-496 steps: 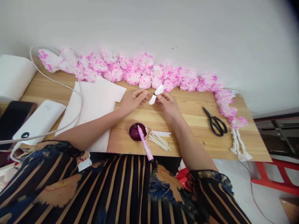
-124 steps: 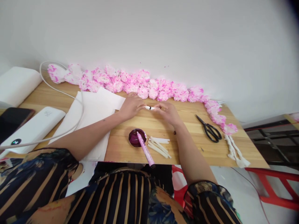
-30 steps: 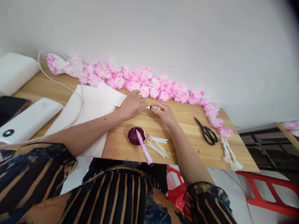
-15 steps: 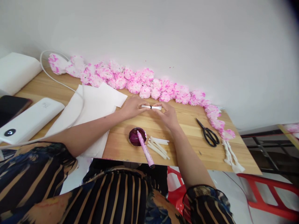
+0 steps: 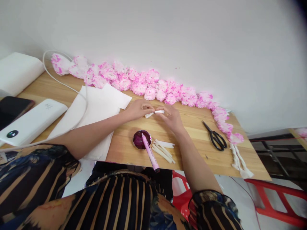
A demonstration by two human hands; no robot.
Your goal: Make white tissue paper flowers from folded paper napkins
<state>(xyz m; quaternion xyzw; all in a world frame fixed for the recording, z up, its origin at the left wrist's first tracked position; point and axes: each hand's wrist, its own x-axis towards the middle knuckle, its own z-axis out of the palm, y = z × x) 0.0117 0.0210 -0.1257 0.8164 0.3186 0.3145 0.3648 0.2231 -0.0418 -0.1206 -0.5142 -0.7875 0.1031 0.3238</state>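
- Pinching a folded white paper strip (image 5: 154,113) from both ends, the left hand (image 5: 137,108) and right hand (image 5: 171,116) keep it low over the wooden table (image 5: 192,118), each closed narrowly on its own tip.
- Bent at the middle, the strip sits right between the fingertips.
- Within easy reach: pink marker (image 5: 150,153) across a purple dish (image 5: 140,139), spare folded strips (image 5: 163,148) beside it.
- Scissors (image 5: 215,138) lie clear to the right; finished pink flowers (image 5: 148,84) line the wall.

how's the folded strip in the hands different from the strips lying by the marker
The held strip is a single piece, pinched at both ends by the left hand and right hand; the loose strips lie untouched in a small pile on the table. The held strip bends at its middle; the loose strips look straight. All are white and narrow.
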